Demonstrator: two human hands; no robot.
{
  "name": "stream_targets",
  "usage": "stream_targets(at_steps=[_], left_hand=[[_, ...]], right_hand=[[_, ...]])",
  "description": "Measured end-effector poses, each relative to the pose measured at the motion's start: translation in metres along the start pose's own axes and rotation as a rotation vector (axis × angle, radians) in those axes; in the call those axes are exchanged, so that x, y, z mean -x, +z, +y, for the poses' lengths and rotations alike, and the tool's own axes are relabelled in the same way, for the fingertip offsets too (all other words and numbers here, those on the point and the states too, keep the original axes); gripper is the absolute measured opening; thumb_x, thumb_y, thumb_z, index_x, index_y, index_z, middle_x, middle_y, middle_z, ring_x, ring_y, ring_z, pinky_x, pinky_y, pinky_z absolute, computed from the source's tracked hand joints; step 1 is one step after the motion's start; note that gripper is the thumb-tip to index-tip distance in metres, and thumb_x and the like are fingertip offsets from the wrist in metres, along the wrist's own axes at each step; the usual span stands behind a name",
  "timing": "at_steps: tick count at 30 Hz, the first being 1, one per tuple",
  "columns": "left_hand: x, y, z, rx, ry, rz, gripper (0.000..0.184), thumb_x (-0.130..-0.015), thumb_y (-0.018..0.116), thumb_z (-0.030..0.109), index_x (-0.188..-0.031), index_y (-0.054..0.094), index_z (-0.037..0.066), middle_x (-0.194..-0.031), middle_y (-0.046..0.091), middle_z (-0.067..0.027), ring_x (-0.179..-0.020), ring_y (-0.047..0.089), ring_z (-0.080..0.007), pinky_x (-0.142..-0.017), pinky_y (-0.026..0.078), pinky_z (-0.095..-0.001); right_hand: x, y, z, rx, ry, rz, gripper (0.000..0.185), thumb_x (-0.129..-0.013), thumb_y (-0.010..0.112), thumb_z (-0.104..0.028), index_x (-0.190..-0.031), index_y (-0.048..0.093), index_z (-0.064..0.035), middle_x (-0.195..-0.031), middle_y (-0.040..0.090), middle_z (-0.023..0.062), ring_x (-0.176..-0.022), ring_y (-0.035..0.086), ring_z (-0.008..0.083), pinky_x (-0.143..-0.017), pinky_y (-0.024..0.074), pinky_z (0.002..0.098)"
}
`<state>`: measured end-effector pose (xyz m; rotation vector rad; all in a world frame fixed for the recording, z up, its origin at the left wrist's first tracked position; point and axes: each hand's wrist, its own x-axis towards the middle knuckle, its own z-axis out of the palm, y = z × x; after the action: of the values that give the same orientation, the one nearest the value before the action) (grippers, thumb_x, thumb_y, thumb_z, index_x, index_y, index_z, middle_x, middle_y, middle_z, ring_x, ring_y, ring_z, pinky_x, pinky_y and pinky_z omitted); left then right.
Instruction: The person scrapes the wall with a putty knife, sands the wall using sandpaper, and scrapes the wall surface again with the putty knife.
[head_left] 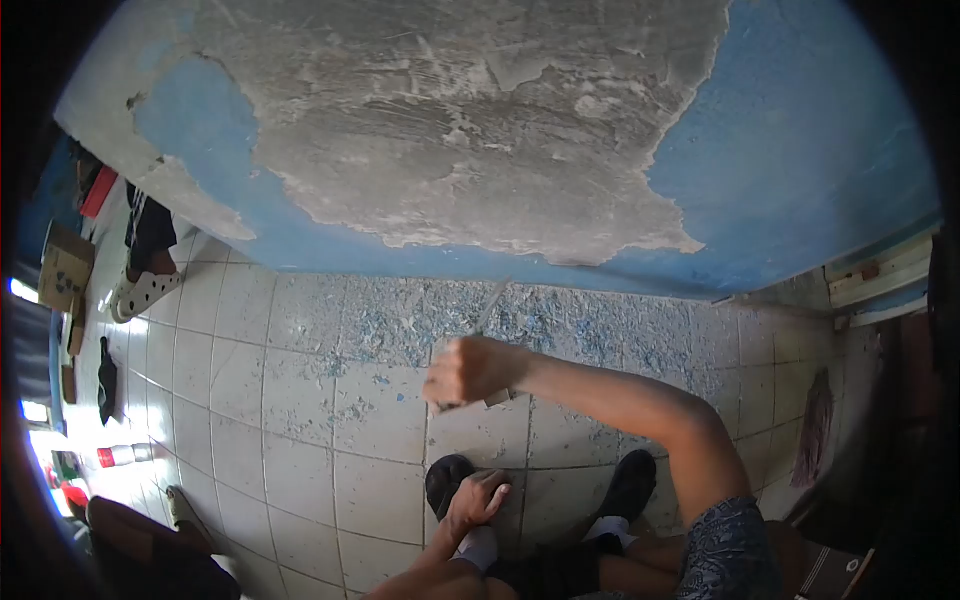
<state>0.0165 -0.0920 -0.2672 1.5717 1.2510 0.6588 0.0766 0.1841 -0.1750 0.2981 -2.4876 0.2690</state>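
My right hand [468, 372] is closed round a scraper, whose thin blade [494, 304] points up toward the wall. It is held above the tiled floor, short of the wall's foot. My left hand [480, 497] hangs low near my left shoe [446, 478], with its thumb apart from the fingers and nothing seen in it. The wall [450, 150] shows a large bare grey patch with ragged edges, with blue paint [790, 130] around it. Blue and grey paint flakes [560, 325] lie along the floor below.
At the left, another person's leg in a light clog [146, 293] stands by the wall's corner. A cardboard box [66, 266], a dark object [107, 382] and a bottle [124, 456] are nearby. Another person's knee [150, 540] is at the lower left.
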Motion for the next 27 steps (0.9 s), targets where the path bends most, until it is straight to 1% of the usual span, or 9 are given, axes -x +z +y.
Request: stream_targets(at_steps=[3,8,11,12,16,19,23,24,27], left_hand=[[-0.002,-0.001,0.006,0.021,-0.014,0.0,0.022,-0.094,0.054,0.023,-0.095,0.06,0.002,-0.084,0.062,-0.0213,-0.082,0.061,-0.0434,-0.073,0.048,-0.0472],[-0.005,0.001,0.001,0.033,0.036,0.064,0.021,-0.094,0.054,0.022,-0.096,0.059,0.002,-0.083,0.062,-0.0209,-0.081,0.06,-0.0436,-0.073,0.049,-0.0469],[0.002,0.0,0.004,0.029,0.017,0.039,0.021,-0.094,0.054,0.022,-0.096,0.06,0.002,-0.084,0.062,-0.0209,-0.081,0.061,-0.0437,-0.073,0.049,-0.0466],[0.0,0.0,0.003,0.026,0.015,0.025,0.02,-0.094,0.053,0.022,-0.096,0.06,0.002,-0.084,0.062,-0.0209,-0.081,0.061,-0.0436,-0.073,0.049,-0.0466],[0.001,0.001,-0.004,0.025,0.019,0.007,0.021,-0.094,0.054,0.023,-0.097,0.061,0.003,-0.087,0.063,-0.0214,-0.084,0.062,-0.0431,-0.074,0.049,-0.0465],[-0.002,-0.003,0.007,0.022,-0.013,-0.02,0.021,-0.094,0.054,0.022,-0.098,0.061,0.003,-0.087,0.063,-0.0216,-0.084,0.062,-0.0433,-0.074,0.049,-0.0465],[0.004,0.002,0.003,0.017,0.037,0.063,0.022,-0.094,0.053,0.024,-0.098,0.06,0.003,-0.086,0.062,-0.022,-0.084,0.061,-0.0435,-0.074,0.049,-0.0464],[0.0,0.001,0.002,0.022,0.016,0.048,0.023,-0.094,0.054,0.024,-0.098,0.06,0.003,-0.086,0.062,-0.022,-0.084,0.061,-0.0436,-0.074,0.049,-0.0464],[0.005,0.0,0.0,0.036,0.0,0.017,0.024,-0.094,0.054,0.025,-0.098,0.06,0.003,-0.084,0.062,-0.022,-0.082,0.061,-0.044,-0.073,0.049,-0.047]], right_hand=[[0.031,0.004,0.04,-0.002,0.053,-0.1,0.024,-0.083,0.069,-0.021,-0.066,0.053,-0.0132,-0.052,0.054,-0.002,-0.049,0.059,0.0116,-0.044,0.0497,0.0262],[-0.013,-0.003,-0.001,0.013,0.01,-0.114,0.021,-0.08,0.069,-0.018,-0.065,0.056,-0.0119,-0.055,0.059,0.0028,-0.051,0.065,0.0165,-0.042,0.052,0.0293],[0.044,0.021,0.053,-0.143,0.087,-0.106,0.026,-0.081,0.069,-0.02,-0.064,0.051,-0.0118,-0.056,0.06,0.002,-0.052,0.065,0.0178,-0.045,0.0527,0.03],[0.049,0.013,0.057,-0.187,0.252,-0.188,0.027,-0.08,0.07,-0.02,-0.065,0.049,-0.0116,-0.059,0.061,0.0026,-0.054,0.065,0.0189,-0.046,0.0517,0.031],[0.008,0.011,-0.008,-0.197,0.115,-0.246,0.026,-0.078,0.071,-0.02,-0.068,0.05,-0.0104,-0.062,0.063,0.0045,-0.056,0.065,0.0201,-0.048,0.053,0.0315],[0.042,0.024,0.045,-0.23,0.23,-0.362,0.022,-0.08,0.068,-0.017,-0.068,0.051,-0.0101,-0.06,0.062,0.0036,-0.055,0.064,0.02,-0.05,0.0533,0.031],[0.014,0.041,0.007,-0.346,0.106,-0.124,0.018,-0.079,0.068,-0.013,-0.069,0.053,-0.0107,-0.061,0.063,0.0033,-0.053,0.063,0.0192,-0.047,0.0527,0.0299],[-0.003,0.021,-0.008,-0.103,0.041,-0.298,0.02,-0.079,0.068,-0.012,-0.066,0.053,-0.0117,-0.06,0.063,0.0038,-0.053,0.064,0.0192,-0.047,0.0535,0.0306],[0.044,0.028,0.041,-0.254,0.148,-0.335,0.022,-0.082,0.065,-0.011,-0.065,0.052,-0.0116,-0.057,0.061,0.0045,-0.051,0.063,0.0194,-0.047,0.0538,0.0316]])
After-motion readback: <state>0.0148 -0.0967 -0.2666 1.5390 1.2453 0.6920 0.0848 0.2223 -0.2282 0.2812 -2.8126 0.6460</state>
